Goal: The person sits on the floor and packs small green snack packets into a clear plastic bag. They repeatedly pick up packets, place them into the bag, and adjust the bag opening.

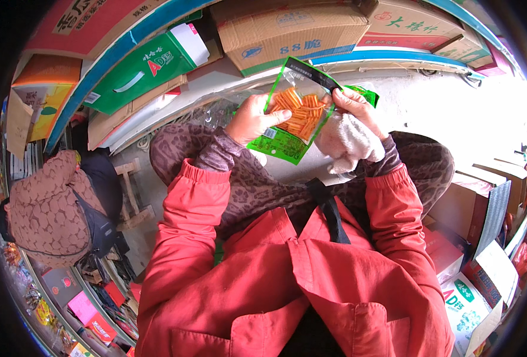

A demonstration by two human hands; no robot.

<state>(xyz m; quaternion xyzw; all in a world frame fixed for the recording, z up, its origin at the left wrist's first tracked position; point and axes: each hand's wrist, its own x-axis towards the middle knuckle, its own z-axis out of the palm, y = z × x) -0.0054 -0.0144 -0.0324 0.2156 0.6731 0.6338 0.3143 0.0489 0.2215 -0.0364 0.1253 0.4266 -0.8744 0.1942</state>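
Between my two hands, above my lap, is a clear-fronted snack packet with green edges and a black top band; orange ridged strips show through its window. My left hand grips the packet's left side, thumb across the front. At the upper right edge, my right hand pinches the packet between thumb and fingers. A whitish cloth hangs at my right hand, bunched below the fingers. Behind that hand another green packet is partly visible. Clear plastic lies beyond my left hand, its contents hard to make out.
Cardboard cartons line the blue-edged shelf ahead. A green carton sits at the left. Beside a wooden stool, a person in a patterned brown jacket is at my left. Open boxes stand at my right.
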